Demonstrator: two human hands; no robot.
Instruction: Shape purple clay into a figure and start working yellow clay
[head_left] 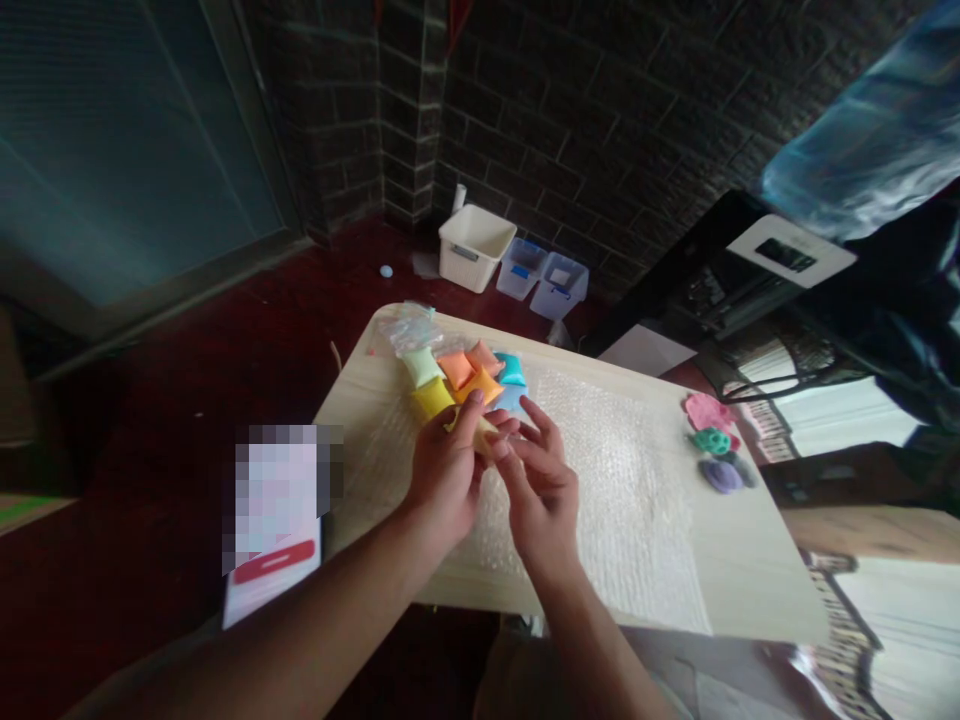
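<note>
Between my two hands is a pale yellow soft piece [486, 436], partly covered by fingers; it looks like modelling clay, though I cannot be sure. My left hand [450, 470] is closed around its left side, thumb on top. My right hand [541, 485] pinches the other end with thumb and fingertips. Just beyond them lie several small pillow-shaped packets: a yellow packet [433, 398], an orange packet [480, 387], a pale green packet [421, 367] and a teal packet [511, 369]. A light blue packet [510, 399] shows partly behind my right fingers.
Bubble wrap [622, 480] covers much of the table [772, 570]. Clear plastic bags [409, 328] lie at the far left corner. Pink [709, 412], green [710, 441] and purple shaped pieces [721, 476] sit by the right edge. A white bin [474, 250] and clear boxes [559, 285] stand on the floor beyond.
</note>
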